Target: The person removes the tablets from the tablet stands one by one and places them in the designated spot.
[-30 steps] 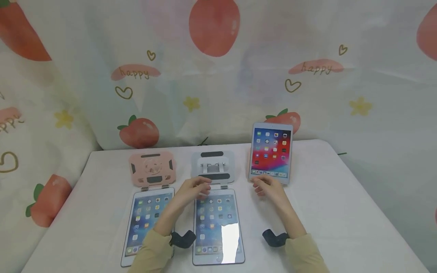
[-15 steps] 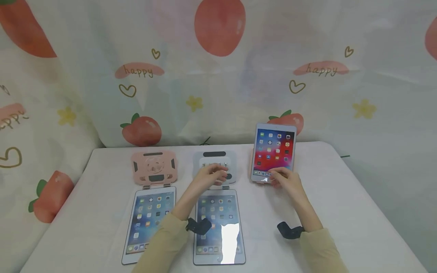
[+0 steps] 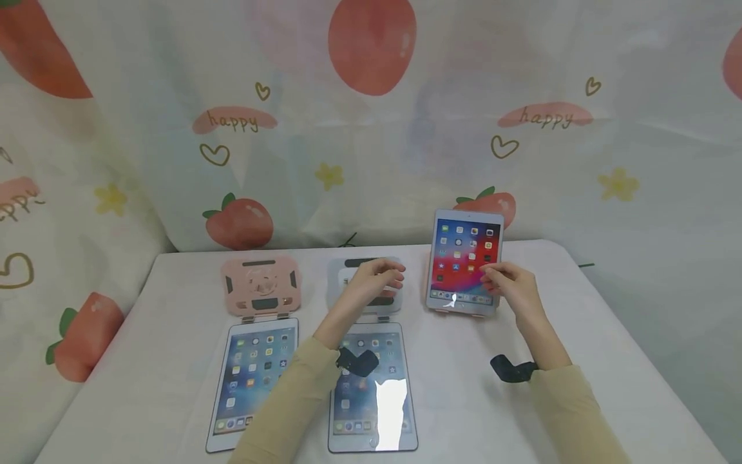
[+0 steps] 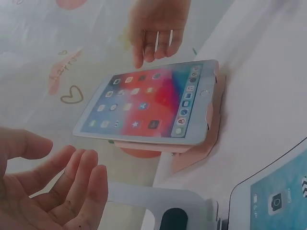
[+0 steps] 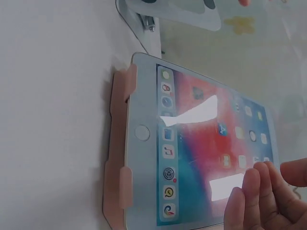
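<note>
A tablet (image 3: 460, 251) with a lit red and blue screen leans on a pink tablet stand (image 5: 126, 184), whose two hooks catch its lower edge. My right hand (image 3: 518, 291) is by the tablet's right edge, fingers loosely bent and holding nothing. In the left wrist view a small gap shows between those fingertips and the tablet. My left hand (image 3: 366, 287) hovers over a pale grey-blue stand (image 3: 334, 283), partly hiding it. Its fingers are loosely bent with nothing between them, as the left wrist view also shows.
A second pink stand (image 3: 234, 283) lies folded out flat at the left. Two more tablets lie face up: one (image 3: 232, 380) below that stand, partly under my left sleeve, another (image 3: 371, 412) below the grey-blue stand. A fruit-print curtain (image 3: 371, 148) hangs behind the white table (image 3: 458, 399).
My right hand has moved right and up from the tablet's bottom edge to its right side. The left hand has shifted right and up over the grey-blue stand. The tablets keep their places.
</note>
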The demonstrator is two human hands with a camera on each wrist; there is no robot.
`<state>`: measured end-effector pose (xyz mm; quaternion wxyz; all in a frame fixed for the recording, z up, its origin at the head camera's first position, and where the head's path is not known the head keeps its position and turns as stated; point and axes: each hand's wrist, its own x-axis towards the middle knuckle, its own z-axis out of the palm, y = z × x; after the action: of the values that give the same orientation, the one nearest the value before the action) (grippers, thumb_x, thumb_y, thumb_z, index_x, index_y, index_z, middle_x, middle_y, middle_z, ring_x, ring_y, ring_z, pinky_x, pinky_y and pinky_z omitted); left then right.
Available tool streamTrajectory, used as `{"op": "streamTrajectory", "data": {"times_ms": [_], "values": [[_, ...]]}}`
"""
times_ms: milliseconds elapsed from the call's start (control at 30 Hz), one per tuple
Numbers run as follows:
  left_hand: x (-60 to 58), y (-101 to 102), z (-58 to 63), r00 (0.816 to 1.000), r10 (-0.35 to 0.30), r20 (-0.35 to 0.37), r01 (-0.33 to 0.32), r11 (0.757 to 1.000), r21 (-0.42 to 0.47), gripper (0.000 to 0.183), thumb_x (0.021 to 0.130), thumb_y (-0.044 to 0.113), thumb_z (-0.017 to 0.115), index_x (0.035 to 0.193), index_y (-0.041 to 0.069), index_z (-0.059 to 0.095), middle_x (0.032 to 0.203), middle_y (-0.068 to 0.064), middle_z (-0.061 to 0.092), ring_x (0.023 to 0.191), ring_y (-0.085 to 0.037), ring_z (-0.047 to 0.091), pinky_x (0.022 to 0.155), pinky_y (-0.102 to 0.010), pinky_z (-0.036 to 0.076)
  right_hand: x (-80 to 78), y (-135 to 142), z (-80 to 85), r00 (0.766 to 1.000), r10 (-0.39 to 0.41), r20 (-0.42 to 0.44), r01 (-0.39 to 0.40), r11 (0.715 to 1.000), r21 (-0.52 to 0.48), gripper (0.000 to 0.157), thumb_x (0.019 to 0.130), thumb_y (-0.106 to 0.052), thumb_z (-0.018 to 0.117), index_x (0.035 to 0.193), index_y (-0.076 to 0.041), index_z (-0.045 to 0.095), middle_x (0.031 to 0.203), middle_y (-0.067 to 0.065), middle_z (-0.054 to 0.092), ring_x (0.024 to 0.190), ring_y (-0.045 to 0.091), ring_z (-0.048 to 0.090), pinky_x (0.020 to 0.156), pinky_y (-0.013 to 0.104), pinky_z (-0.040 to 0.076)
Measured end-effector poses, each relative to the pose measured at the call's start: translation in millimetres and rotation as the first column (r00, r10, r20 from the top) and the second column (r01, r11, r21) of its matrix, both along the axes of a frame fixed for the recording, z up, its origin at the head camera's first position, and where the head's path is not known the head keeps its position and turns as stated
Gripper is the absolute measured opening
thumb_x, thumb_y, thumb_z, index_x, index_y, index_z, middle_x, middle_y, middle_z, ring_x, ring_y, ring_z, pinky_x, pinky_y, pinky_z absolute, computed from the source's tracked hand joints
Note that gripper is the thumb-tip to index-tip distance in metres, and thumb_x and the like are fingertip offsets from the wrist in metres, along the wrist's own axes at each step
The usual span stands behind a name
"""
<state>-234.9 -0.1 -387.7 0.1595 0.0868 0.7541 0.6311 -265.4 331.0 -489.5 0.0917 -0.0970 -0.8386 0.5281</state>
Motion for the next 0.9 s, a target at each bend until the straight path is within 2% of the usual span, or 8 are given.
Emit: {"op": "streamTrajectory", "data": {"times_ms": [133,433,600,633,733,833,867,900], "values": [[-9.0,7.1,6.5,1.000,0.006,0.007,-0.006,1.000,0.000,0.024,0.092,0.023,0.051,0.109,0.010,0.060,0.108,-0.015,0.063,0.094,-0.025,0.064,0.079,-0.030,0.056,-13.6,13.8,-6.1,0.999,-0.048,-0.025,0.049,0.999,0.023,0.056,0.078,-0.064,0.051,0.113,-0.021,0.060,0.098,-0.001,0.063,0.085,0.011,0.064,0.067,0.010,0.050],[-25.8,20.8,27.6,0.999,0.034,-0.034,-0.033,0.999,0.011,0.027,0.092,0.022,0.051,0.111,0.006,0.061,0.106,-0.011,0.064,0.090,-0.019,0.065,0.080,-0.030,0.055,-52.3,44.5,-7.6,0.992,-0.102,-0.072,0.097,0.992,-0.081,0.054,0.075,-0.060,0.058,0.113,-0.021,0.062,0.105,0.001,0.064,0.089,0.011,0.064,0.068,0.011,0.052],[-38.1,31.8,34.2,0.999,0.044,-0.020,-0.044,0.999,0.010,0.026,0.092,0.022,0.050,0.111,0.007,0.060,0.111,-0.012,0.063,0.094,-0.021,0.065,0.082,-0.029,0.055,-66.3,54.2,5.7,0.988,-0.130,-0.078,0.120,0.985,-0.124,0.050,0.076,-0.056,0.061,0.113,-0.022,0.062,0.110,-0.004,0.061,0.093,0.008,0.062,0.069,0.012,0.052],[-40.9,33.4,35.3,0.999,0.047,-0.021,-0.047,0.999,0.012,0.025,0.092,0.022,0.050,0.111,0.007,0.059,0.111,-0.012,0.063,0.095,-0.021,0.064,0.082,-0.029,0.054,-61.2,48.6,19.4,0.991,-0.114,-0.076,0.100,0.981,-0.165,0.045,0.080,-0.051,0.060,0.112,-0.019,0.063,0.111,-0.002,0.061,0.096,0.009,0.061,0.074,0.014,0.053],[-47.8,36.1,40.0,0.999,0.052,-0.015,-0.052,0.998,0.040,0.026,0.092,0.021,0.049,0.112,0.007,0.058,0.112,-0.012,0.061,0.099,-0.024,0.062,0.086,-0.032,0.053,-68.3,47.7,27.8,0.989,-0.133,-0.066,0.117,0.972,-0.203,0.043,0.080,-0.048,0.062,0.112,-0.019,0.063,0.112,-0.003,0.060,0.098,0.010,0.060,0.075,0.017,0.054],[-56.4,39.5,43.8,0.997,0.075,-0.002,-0.075,0.996,0.051,0.024,0.091,0.019,0.050,0.110,0.007,0.059,0.110,-0.011,0.061,0.103,-0.027,0.061,0.086,-0.033,0.053,-79.4,50.8,26.1,0.986,-0.147,-0.078,0.128,0.969,-0.211,0.046,0.078,-0.050,0.063,0.112,-0.019,0.062,0.113,-0.001,0.060,0.100,0.014,0.059,0.074,0.018,0.054],[-59.0,41.2,45.1,0.997,0.083,0.006,-0.083,0.995,0.051,0.024,0.091,0.020,0.050,0.110,0.007,0.059,0.110,-0.011,0.061,0.104,-0.028,0.061,0.087,-0.034,0.053,-90.8,58.9,14.3,0.982,-0.174,-0.076,0.157,0.968,-0.196,0.050,0.074,-0.054,0.065,0.113,-0.022,0.061,0.113,-0.003,0.059,0.099,0.013,0.059,0.069,0.016,0.054],[-61.9,43.2,45.7,0.996,0.093,0.012,-0.093,0.994,0.048,0.024,0.091,0.020,0.050,0.110,0.007,0.060,0.109,-0.011,0.062,0.104,-0.028,0.061,0.086,-0.033,0.053,-95.0,61.0,12.0,0.980,-0.181,-0.080,0.161,0.965,-0.204,0.051,0.074,-0.054,0.066,0.113,-0.022,0.061,0.113,-0.003,0.058,0.099,0.014,0.059,0.068,0.015,0.054]]}}
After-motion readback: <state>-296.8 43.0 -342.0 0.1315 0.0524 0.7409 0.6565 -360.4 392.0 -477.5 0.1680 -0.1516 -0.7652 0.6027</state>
